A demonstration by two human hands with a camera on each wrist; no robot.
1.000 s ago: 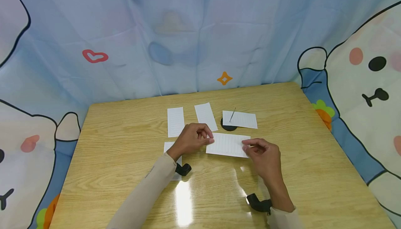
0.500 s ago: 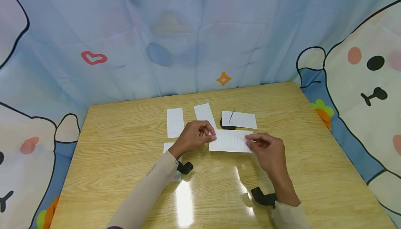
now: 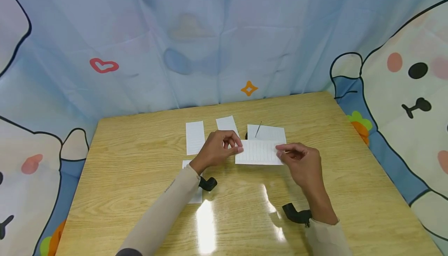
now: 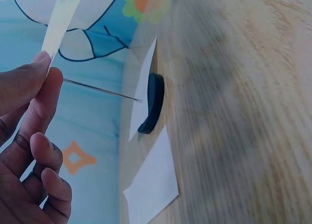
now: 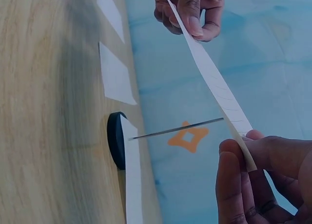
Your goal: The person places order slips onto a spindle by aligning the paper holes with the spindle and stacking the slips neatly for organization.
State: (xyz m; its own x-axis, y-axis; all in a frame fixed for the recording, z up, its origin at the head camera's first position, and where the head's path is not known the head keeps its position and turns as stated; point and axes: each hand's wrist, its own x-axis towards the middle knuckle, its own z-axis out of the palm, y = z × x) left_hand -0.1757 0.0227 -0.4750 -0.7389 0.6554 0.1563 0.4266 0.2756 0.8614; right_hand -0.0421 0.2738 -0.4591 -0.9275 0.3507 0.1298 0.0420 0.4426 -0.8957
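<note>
A white lined paper slip (image 3: pixel 259 153) is held level above the table. My left hand (image 3: pixel 218 149) pinches its left end between thumb and index finger; my right hand (image 3: pixel 303 168) pinches the right end. Behind it stands a paper spike (image 3: pixel 258 128), a thin metal needle on a round black base (image 5: pixel 115 141). Another slip (image 3: pixel 274 133) is pierced by the needle and lies low over the base, which the papers mostly cover in the head view. In the right wrist view the needle's tip comes close to the held slip's edge; whether they touch I cannot tell.
On the wooden table (image 3: pixel 140 162), more white slips lie left of the spike: one at the back left (image 3: pixel 195 137), one (image 3: pixel 226 123) nearer the spike, and one partly under my left forearm (image 3: pixel 196 198). A patterned blue curtain (image 3: pixel 196 85) hangs behind the table.
Both hands have carried the slip away from me and slightly right, toward the spike. It now overlaps the pierced slip's front edge in the head view. The other slips have stayed put.
</note>
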